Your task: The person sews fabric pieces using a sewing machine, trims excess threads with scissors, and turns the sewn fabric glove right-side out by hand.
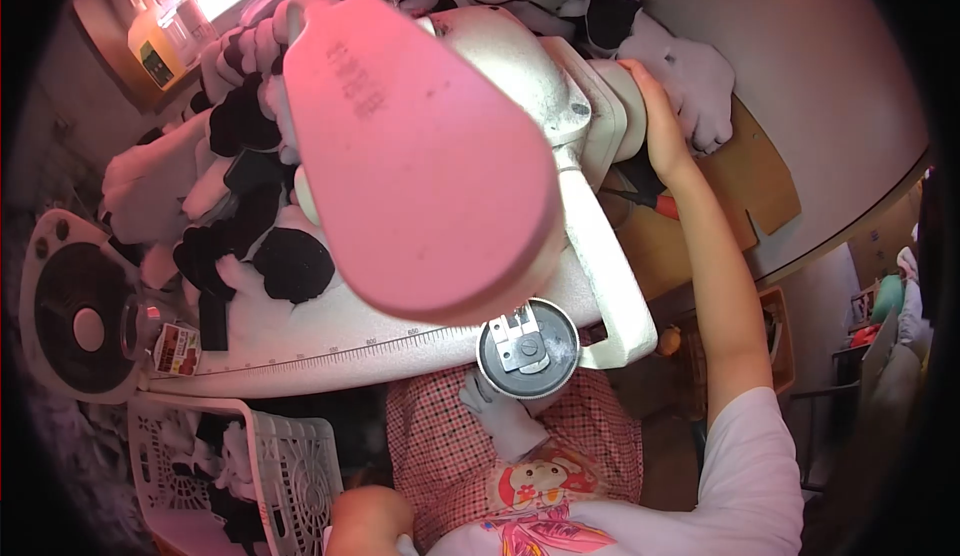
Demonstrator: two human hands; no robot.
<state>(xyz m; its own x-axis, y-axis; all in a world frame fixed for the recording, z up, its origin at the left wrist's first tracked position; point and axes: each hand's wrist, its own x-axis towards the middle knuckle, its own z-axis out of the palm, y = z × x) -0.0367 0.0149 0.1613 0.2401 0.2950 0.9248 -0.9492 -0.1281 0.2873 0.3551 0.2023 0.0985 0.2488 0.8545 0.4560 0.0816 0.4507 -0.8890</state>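
Note:
A sewing machine with a large pink-lit head cover (430, 176) fills the middle of the view. Its pale handwheel (618, 111) is on the far right side, and my right hand (655, 121) lies round its outer edge, with part of the fingers hidden. Below the head is a round dark plate (528, 351) with metal fittings. A light grey soft piece (503, 418) shows beneath that plate, over a checked apron (430, 446). Of my left arm only a bent part shows at the bottom; the hand is out of sight.
Black and white fabric pieces (240, 126) are heaped behind and left of the machine. A fan (85, 321) stands at the far left, above a white basket (300, 456) holding more pieces. A red-handled tool (665, 206) lies near my right forearm. A yellow bottle (155, 51) is upper left.

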